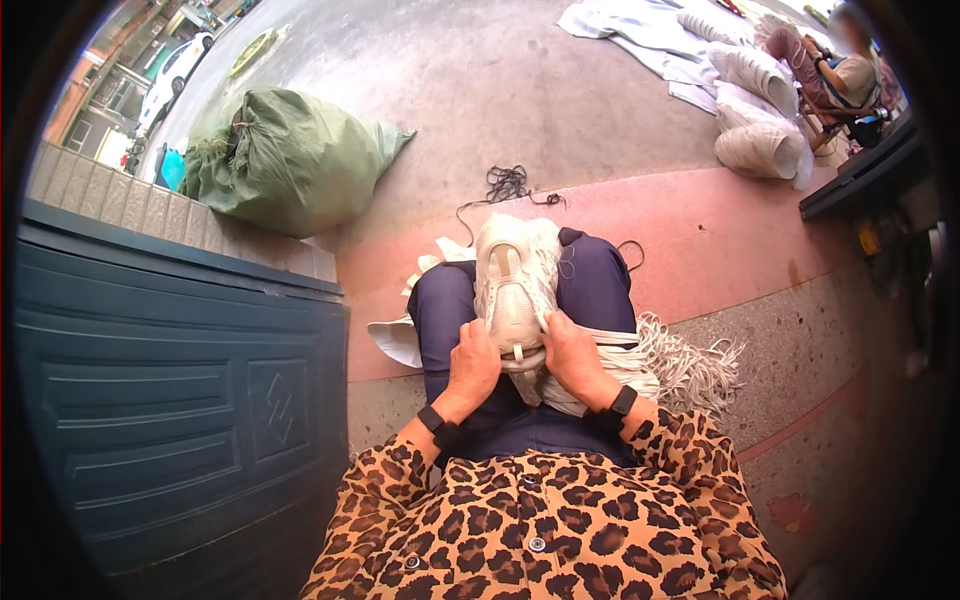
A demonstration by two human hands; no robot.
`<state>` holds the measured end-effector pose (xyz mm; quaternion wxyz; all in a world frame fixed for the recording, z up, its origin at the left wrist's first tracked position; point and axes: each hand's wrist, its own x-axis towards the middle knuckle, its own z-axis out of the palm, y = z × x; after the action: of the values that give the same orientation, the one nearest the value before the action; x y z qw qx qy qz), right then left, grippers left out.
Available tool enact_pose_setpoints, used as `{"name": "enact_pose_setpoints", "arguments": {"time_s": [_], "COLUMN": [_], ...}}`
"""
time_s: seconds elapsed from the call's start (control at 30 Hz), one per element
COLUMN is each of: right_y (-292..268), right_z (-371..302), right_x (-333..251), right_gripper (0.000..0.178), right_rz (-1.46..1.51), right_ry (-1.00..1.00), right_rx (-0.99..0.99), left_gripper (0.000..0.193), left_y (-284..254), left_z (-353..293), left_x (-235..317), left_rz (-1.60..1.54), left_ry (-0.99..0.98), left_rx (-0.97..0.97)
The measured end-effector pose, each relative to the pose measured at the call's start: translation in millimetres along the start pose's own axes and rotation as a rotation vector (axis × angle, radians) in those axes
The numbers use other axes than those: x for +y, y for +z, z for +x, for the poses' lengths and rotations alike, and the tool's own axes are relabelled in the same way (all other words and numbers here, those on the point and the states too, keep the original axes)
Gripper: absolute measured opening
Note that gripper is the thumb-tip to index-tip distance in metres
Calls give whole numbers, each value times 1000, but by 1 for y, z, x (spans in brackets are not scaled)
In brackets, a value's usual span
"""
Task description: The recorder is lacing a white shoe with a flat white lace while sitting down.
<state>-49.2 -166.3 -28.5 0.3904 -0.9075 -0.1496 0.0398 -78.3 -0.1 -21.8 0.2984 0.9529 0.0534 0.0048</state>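
A cream sneaker point(507, 312) with a mesh tongue lies between my thighs, its toe pointing away from me and its small heel loop towards me. My left hand point(474, 362) grips its left side near the collar. My right hand point(578, 362) has thumb and finger closed at the right edge by the eyelets; whether a lace end is in them is too small to tell. Pale material with loose threads sits beside the shoe's far right side. Over my right thigh hangs a thick bundle of cream shoelaces point(685, 368), spreading past my leg.
A blue panelled metal door point(180, 390) stands close on my left. Beyond it sits a bulging green sack point(290, 165). Dark cord point(508, 184) lies tangled on the floor ahead. At the far right, white wrapped rolls point(760, 150) lie near a seated person point(850, 80).
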Motion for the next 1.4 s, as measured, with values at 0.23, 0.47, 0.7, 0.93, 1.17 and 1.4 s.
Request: {"name": "enact_pose_setpoints", "arguments": {"time_s": [0.23,0.47,0.7,0.93,1.17,1.4], "right_y": [-6,-49,-73,-79,-123,-125], "right_z": [5,-5,13,35,56,55], "right_x": [-10,-48,17,25,3,-11], "right_gripper": [20,10,15,9,24,10], "right_rz": [-108,-190,-291,-337,919,-390], "right_ry": [2,-266,-177,-297,676,-406], "right_rx": [-83,-110,-113,-340,-728,88], "left_gripper": [18,24,16,12,11,9], "left_y": [-7,-43,-40,-46,-43,-38], "left_z": [0,17,21,34,22,14], "left_x": [10,21,26,35,26,24], "left_rz": [-17,-139,-156,-73,-66,-122], "left_ry": [-5,113,145,261,235,278], "left_rx": [-51,-63,-40,7,-59,-95]}}
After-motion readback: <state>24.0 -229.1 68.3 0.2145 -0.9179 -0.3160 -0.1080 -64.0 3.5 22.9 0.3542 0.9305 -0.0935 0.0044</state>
